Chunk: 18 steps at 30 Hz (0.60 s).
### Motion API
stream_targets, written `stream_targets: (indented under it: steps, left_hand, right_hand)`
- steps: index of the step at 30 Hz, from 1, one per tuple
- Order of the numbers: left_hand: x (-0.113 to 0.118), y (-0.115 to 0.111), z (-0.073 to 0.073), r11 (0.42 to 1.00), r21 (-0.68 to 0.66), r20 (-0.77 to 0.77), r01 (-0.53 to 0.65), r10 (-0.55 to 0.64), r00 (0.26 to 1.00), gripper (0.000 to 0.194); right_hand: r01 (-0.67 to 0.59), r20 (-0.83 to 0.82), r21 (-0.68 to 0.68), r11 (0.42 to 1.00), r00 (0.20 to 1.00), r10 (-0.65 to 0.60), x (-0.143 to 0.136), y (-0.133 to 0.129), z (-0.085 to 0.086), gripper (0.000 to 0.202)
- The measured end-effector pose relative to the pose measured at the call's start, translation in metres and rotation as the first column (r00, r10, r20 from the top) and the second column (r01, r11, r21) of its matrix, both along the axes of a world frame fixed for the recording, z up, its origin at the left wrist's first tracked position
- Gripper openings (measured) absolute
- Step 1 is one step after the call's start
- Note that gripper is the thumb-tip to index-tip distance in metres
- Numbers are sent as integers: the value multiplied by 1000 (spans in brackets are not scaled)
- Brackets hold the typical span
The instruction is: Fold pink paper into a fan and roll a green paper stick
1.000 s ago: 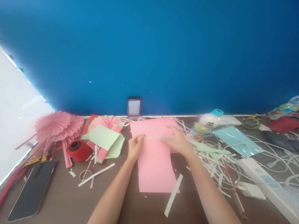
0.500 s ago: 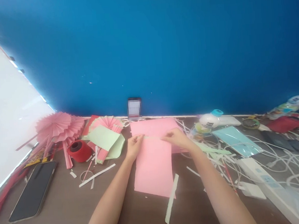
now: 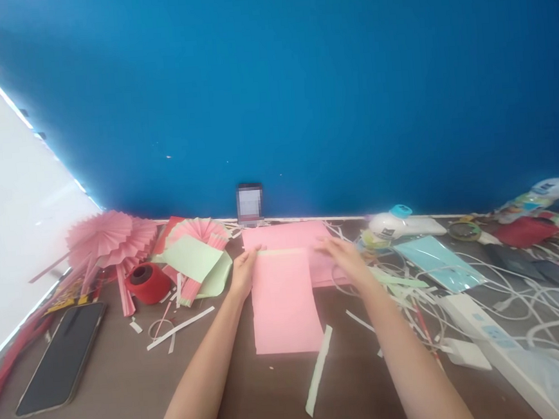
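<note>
A pink paper sheet [image 3: 284,306] with a thin pale green band along its top edge extends toward me over the dark table. My left hand [image 3: 246,271] pinches its upper left corner between thumb and fingers. My right hand [image 3: 342,257] is off to the right of that corner edge, fingers stretched out and apart, with nothing visible in them. Behind the sheet lies more pink paper [image 3: 330,271], partly covered by it and by my right hand. A pale green paper strip [image 3: 318,374] rests near the sheet's lower right corner.
To the left are pink folded paper fans [image 3: 110,239], a red spool [image 3: 148,283], green paper [image 3: 193,258] and a black phone [image 3: 61,359]. On the right are a white glue bottle [image 3: 390,225], a blue packet [image 3: 438,263], tangled cables and a power strip [image 3: 487,335]. A blue panel [image 3: 300,104] stands behind.
My right hand has let go of the sheet's top edge and moved slightly right. The sheet has straightened, its lower edge now nearly level. My left hand has shifted slightly left along it.
</note>
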<state>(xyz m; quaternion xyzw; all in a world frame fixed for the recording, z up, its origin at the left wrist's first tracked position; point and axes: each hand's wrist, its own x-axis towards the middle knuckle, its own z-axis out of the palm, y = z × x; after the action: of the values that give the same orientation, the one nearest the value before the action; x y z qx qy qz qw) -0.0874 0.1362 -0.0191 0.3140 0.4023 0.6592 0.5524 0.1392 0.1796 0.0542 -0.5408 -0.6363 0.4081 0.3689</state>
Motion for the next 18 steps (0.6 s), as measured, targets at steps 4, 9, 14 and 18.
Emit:
stream_targets:
  steps: [4,9,14,18]
  left_hand:
    - [-2,0,-2,1000,-9,-33,16,-17,999,50]
    - [0,-7,3,987,61,-262,-149,159,952,49]
    - [3,-16,10,899,260,-448,-352,435,781,42]
    - [3,-18,11,864,304,-441,-401,501,745,35]
  right_hand:
    - [93,52,42,995,994,-95,19,-19,5,36]
    - [-152,399,-66,986,902,165,34,-67,0,25]
    - [-315,468,-162,935,810,354,35,-105,-20,19]
    - [-337,459,-155,928,808,370,36,-114,-30,10]
